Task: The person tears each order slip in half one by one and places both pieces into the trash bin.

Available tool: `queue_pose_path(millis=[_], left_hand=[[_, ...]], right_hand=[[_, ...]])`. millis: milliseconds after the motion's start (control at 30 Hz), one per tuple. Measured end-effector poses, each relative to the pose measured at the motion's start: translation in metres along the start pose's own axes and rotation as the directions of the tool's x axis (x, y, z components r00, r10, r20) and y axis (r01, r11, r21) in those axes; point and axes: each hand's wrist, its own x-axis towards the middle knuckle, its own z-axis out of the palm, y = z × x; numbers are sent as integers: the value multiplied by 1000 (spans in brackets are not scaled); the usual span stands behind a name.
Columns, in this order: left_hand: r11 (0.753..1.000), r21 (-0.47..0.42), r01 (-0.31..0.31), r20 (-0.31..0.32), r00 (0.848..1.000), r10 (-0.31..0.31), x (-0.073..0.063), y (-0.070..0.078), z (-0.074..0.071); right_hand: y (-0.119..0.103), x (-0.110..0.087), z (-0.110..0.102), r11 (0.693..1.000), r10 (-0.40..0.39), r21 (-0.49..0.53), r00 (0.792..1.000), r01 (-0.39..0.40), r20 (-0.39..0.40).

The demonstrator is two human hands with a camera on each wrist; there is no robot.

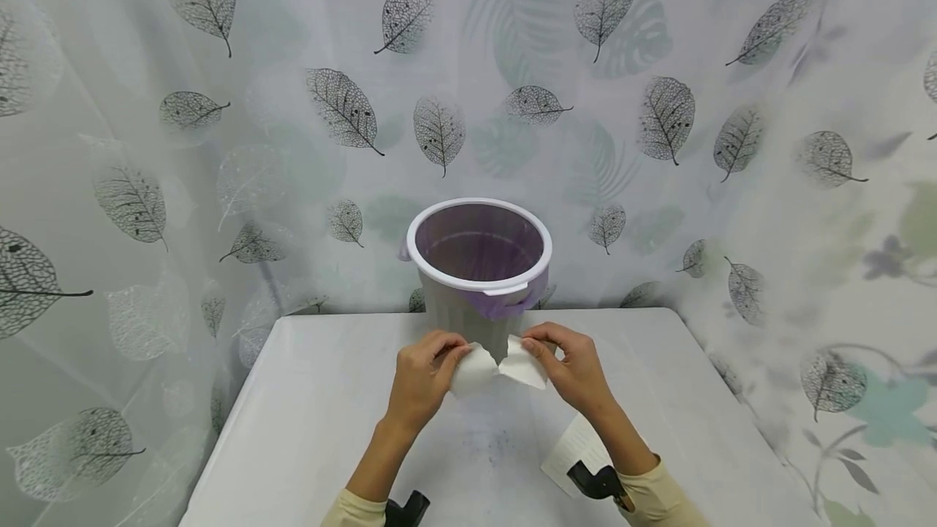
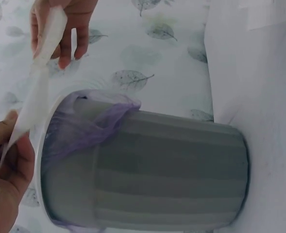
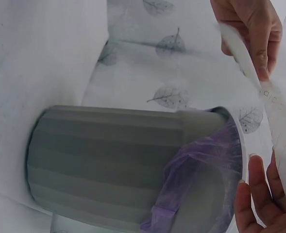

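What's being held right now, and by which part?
Torn white paper: the left hand pinches its left part near the upper edge, the right hand its right part likewise.

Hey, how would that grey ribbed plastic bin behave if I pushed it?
The grey, ribbed, round plastic bin might tip if pushed high up, since it's tall and narrows downward. It's probably light, with no rubbish visible inside. Its thin, bunched purple plastic liner would likely crumple.
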Motion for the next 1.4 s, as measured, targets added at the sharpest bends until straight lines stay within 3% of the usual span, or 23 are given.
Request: queue_pose_path(millis=[300, 567, 800, 1400], left_hand=[[999, 9, 32, -44, 998, -32, 2, -3, -10], [1000, 2, 3, -70, 998, -2, 10, -2, -14], [1000, -16, 22, -66, 998, -23, 18, 0, -18], [997, -8, -80, -186, 979, 77, 77, 3, -34]], right_hand=[[5, -2, -11, 998, 53, -18, 998, -54, -42], [4, 7, -14, 1000, 26, -14, 998, -27, -51], [1, 14, -17, 1000, 20, -14, 998, -21, -65], [-9, 66, -29, 1000, 9, -5, 997, -9, -73]])
